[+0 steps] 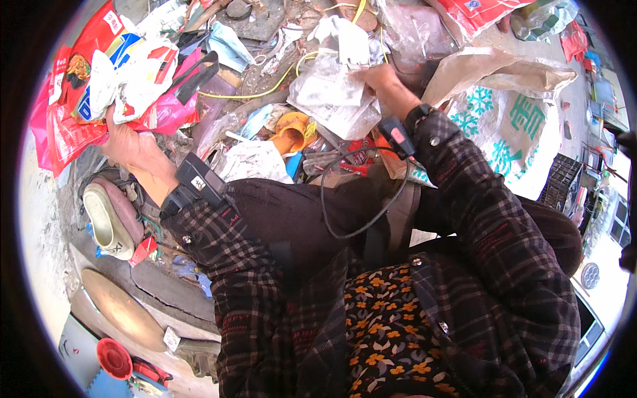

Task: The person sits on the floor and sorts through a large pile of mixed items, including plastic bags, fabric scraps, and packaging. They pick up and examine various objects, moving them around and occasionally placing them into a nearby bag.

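Note:
My left hand (124, 137) grips a bunch of crumpled plastic bags at the left, among them a red bag (79, 137), a white bag (144, 82) and a pink bag (171, 112). Some of its fingers are hidden behind the bags. At the top centre, my right hand (385, 82) has its fingers closed on a translucent plastic bag (331, 99) that bears faint print. White paper-like scraps (353, 42) lie just beyond those fingers. Below this bag is an orange plastic piece (291, 132), beside a crumpled white bag (256, 161).
Mixed litter covers the ground, with a blue face mask (229, 45) and a yellow cord (249, 96). A large woven sack (502, 124) stands gaping at my right. Pale shoe (107, 219) and round board (122, 311) lie at left. A black cable (323, 199) loops from my right wrist.

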Available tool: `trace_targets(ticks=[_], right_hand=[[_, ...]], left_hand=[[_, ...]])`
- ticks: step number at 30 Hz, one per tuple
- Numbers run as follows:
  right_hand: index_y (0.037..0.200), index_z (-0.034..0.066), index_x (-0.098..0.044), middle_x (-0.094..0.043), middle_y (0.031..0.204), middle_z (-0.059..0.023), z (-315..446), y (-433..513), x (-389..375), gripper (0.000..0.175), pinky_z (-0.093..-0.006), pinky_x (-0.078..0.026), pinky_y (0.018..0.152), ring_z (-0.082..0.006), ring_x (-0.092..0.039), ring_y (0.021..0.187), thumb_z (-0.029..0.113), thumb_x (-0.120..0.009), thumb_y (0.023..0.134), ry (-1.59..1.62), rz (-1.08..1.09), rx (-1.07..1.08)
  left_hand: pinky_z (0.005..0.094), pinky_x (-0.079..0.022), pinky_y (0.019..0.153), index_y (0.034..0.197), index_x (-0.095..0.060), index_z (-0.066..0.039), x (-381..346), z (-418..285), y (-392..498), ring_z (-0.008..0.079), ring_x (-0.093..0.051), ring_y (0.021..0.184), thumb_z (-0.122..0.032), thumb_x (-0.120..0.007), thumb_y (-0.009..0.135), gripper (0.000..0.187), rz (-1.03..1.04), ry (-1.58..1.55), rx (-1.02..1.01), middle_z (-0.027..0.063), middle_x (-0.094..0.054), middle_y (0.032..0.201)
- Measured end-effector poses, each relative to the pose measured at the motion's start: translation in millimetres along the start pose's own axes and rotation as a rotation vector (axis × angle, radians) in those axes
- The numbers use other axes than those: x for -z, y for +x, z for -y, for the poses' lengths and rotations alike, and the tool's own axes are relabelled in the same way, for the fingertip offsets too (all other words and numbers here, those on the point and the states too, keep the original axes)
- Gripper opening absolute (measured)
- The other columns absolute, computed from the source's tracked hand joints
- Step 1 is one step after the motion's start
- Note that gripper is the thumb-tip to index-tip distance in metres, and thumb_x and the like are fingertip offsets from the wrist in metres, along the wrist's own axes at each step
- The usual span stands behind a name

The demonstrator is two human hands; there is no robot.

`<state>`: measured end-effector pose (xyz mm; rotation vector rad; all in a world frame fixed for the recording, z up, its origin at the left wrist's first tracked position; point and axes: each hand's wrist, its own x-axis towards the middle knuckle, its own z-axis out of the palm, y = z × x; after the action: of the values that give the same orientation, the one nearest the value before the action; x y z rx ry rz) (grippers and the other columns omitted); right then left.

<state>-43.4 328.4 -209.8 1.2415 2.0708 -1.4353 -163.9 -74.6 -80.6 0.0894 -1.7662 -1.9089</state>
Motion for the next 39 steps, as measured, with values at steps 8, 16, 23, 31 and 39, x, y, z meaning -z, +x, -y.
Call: trace_targets(ticks=[8, 16, 23, 31, 39], right_hand=[[0.083, 0.0073, -0.065, -0.062, 0.074, -0.0131, 18.4, 8.5, 14.7, 0.015, -0.0338, -0.047, 0.058, -0.0245, -0.059, 0.07, 0.014, -0.066, 0.069, -1.158, 0.316, 0.763], [0.092, 0.0003, -0.064, -0.063, 0.088, -0.0206, 0.2, -6.9, 1.0, 0.045, -0.0374, -0.047, 0.073, -0.0333, -0.061, 0.083, 0.038, -0.066, 0.068, -0.741, 0.176, 0.445], [0.094, -0.0011, -0.062, -0.063, 0.087, -0.0207, 1.4, -13.5, 2.4, 0.037, -0.0361, -0.047, 0.07, -0.0279, -0.062, 0.082, 0.023, -0.064, 0.066, -0.585, 0.2, 0.424], [0.093, -0.0026, -0.056, -0.06, 0.083, -0.0253, 88.9, -117.6, 13.7, 0.031, -0.0423, -0.047, 0.07, -0.0379, -0.059, 0.081, 0.017, -0.06, 0.069, -0.717, 0.154, 0.783], [0.076, 0.0019, -0.062, -0.059, 0.071, -0.0229, 212.7, -176.0, 14.3, 0.021, -0.0406, -0.047, 0.058, -0.0366, -0.06, 0.068, 0.022, -0.056, 0.074, -0.492, -0.369, 1.374]], left_hand=[[0.0327, -0.053, 0.071, 0.101, -0.057, 0.006, -6.1, -10.0, -5.7, 0.0189, -0.061, 0.083, 0.0, -0.06, 0.077, 0.025, -0.079, -0.124, 0.225, 0.013, -0.06, 0.097], [0.0421, -0.056, 0.067, 0.103, -0.054, 0.007, -8.3, 3.5, 1.9, 0.0256, -0.062, 0.083, 0.002, -0.061, 0.075, 0.029, -0.007, -0.202, 0.202, 0.0151, -0.058, 0.099], [0.0356, -0.054, 0.064, 0.107, -0.052, 0.003, -11.5, -11.7, -10.7, 0.0219, -0.062, 0.079, 0.001, -0.062, 0.071, 0.037, 0.027, -0.132, 0.355, 0.0121, -0.059, 0.099], [0.0312, -0.049, 0.075, 0.109, -0.051, 0.005, -22.9, 0.3, -3.4, 0.0194, -0.059, 0.088, 0.008, -0.065, 0.065, 0.046, -0.098, -0.4, 0.221, 0.0106, -0.058, 0.104], [0.0331, -0.049, 0.075, 0.113, -0.049, 0.004, -36.3, -11.4, -8.7, 0.022, -0.058, 0.092, 0.012, -0.06, 0.067, 0.048, -0.027, -0.103, 0.146, 0.0115, -0.057, 0.107]])
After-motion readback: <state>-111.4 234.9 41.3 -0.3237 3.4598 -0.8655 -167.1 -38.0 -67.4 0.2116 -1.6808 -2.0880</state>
